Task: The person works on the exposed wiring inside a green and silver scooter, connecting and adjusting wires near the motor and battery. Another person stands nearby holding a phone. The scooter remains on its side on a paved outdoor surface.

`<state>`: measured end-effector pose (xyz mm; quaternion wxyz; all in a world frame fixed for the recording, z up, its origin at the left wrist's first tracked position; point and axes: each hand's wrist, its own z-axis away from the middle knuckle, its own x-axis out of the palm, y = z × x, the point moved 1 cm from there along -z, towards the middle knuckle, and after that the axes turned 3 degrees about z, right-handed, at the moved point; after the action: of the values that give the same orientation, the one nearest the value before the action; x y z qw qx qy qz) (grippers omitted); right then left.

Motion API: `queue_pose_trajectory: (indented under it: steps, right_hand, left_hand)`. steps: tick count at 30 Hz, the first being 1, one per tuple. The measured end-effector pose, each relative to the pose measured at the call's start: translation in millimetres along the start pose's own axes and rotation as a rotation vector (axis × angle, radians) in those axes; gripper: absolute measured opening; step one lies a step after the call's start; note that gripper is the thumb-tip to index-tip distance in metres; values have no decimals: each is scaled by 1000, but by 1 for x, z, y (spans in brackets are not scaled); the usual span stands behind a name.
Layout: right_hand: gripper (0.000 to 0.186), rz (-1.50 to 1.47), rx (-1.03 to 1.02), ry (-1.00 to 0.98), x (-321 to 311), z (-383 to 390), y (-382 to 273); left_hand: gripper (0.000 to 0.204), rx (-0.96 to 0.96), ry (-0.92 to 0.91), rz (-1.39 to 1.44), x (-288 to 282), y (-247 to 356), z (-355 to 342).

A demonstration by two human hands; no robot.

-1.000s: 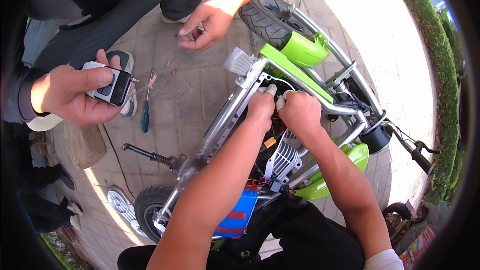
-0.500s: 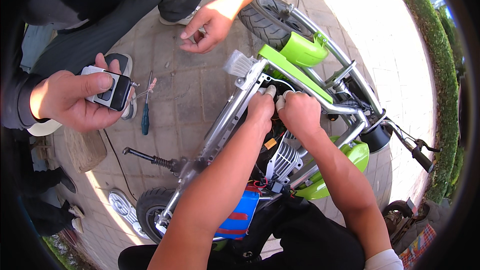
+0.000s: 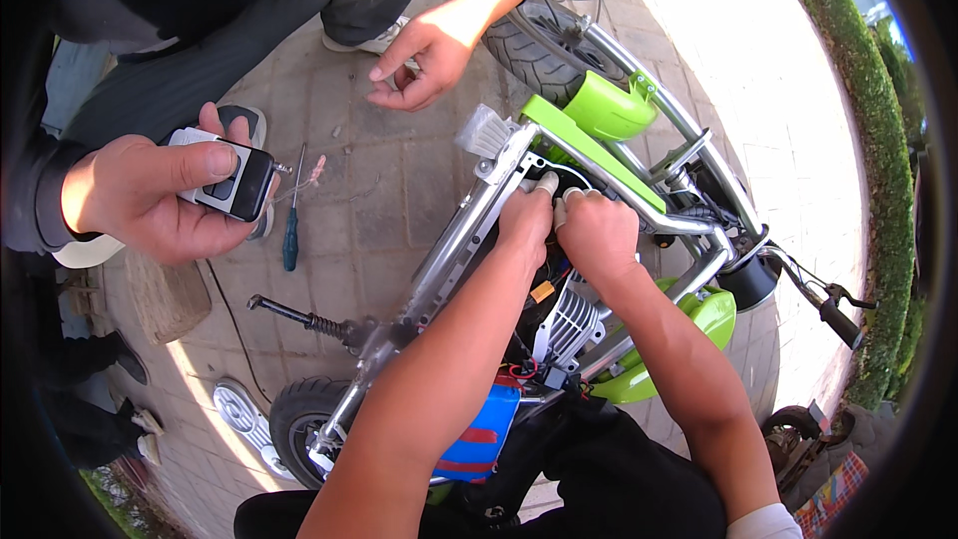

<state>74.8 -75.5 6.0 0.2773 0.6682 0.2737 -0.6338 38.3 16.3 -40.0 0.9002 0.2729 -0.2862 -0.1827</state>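
A small green-and-silver electric motorbike (image 3: 589, 145) lies partly stripped on the paving in front of me. Inside its open metal frame, near the front end, my left hand (image 3: 526, 212) is closed, with pale coverings on its fingertips. Close beside it, my right hand (image 3: 599, 232) is curled too, its fingers pointing down into the dark bay. Whatever the fingers grip is hidden by the hands. Below them show a yellow connector (image 3: 542, 291) with loose wires and a finned silver motor housing (image 3: 574, 324). A blue battery pack (image 3: 479, 434) with red stripes rests near my left forearm.
At the left, another person's hand (image 3: 165, 190) holds a black-and-silver box-shaped device (image 3: 230, 175); that person's other hand (image 3: 427, 55) hovers near the front wheel. A teal-handled screwdriver (image 3: 290, 240), a shock absorber (image 3: 309, 319) and a wooden block (image 3: 165, 299) are also at the left.
The whole view has shifted slightly. My hands stay inside the frame, with only slight finger movement. The other person still holds the box-shaped device.
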Motion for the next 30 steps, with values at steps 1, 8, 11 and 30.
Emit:
queue_pose_trajectory:
  steps: [1, 8, 11, 30]
  right_hand:
    - [11, 5, -18, 5, 0, 0, -1]
    - [9, 2, -32, 59, 5, 0, -6]
    - [9, -8, -37, 79, 6, 0, -7]
    - [23, -913, -203, -378, -92, 134, 13]
  left_hand:
    - [28, -34, 0, 2, -2, -2, -2]
    - [22, -100, 12, 102, -6, -7, -12]
    - [19, -56, 25, 102, -5, -7, -11]
    - [28, -40, -32, -43, -11, -9, -18]
